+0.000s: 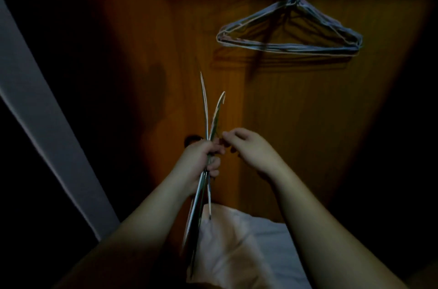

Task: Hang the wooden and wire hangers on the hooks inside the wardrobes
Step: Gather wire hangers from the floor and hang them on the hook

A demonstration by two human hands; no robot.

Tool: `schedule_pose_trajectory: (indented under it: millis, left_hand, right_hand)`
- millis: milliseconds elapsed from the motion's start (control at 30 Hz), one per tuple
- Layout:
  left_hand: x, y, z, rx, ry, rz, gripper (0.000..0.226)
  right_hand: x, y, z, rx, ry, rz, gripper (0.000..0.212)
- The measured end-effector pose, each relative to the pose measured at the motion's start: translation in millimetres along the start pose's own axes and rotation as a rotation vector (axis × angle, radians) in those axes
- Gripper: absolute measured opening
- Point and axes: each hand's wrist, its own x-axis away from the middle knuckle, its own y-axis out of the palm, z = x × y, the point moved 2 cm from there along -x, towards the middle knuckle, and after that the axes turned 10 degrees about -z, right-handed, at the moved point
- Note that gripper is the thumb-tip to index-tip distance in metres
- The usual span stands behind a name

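Head view: the left hand [201, 158] grips a bundle of wire hangers [208, 127] edge-on, while the right hand [246, 149] pinches at one, seemingly separating it. Next, lift it onto the hook beside the hung hangers [291, 28].

A bunch of wire hangers [290, 37] hangs flat against the wardrobe's wooden back. My left hand [201, 160] holds several more wire hangers [208, 123] edge-on, hooks up.
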Motion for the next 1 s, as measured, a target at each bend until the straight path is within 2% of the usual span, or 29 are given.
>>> schedule_pose_trajectory:
  millis: [267,500,633,800,1000]
  left_hand:
    - [22.0,-24.8,-47.8,-0.264,-0.044,0.002,0.020]
    - [28.1,-33.4,-75.6,-0.359,-0.122,0.058,0.043]
    - [31.3,-35.0,-83.5,-0.339,-0.137,0.045,0.040]
    - [40.3,-30.6,-84.8,-0.126,-0.117,-0.033,0.026]
    - [34.8,-42.2,-78.4,0.064,-0.132,0.070,0.010]
  right_hand:
    - [20.5,49.7,31.3,-0.214,0.148,0.003,0.017]
    - [23.4,84.0,43.6,0.025,0.242,0.137,0.018]
    - [28.8,95.5,52.5,0.071,0.253,0.223,0.023]
    - [38.1,100.0,58.4,0.092,0.269,0.332,0.020]
    - [49.0,85.4,73.7,0.050,0.345,0.463,0.013]
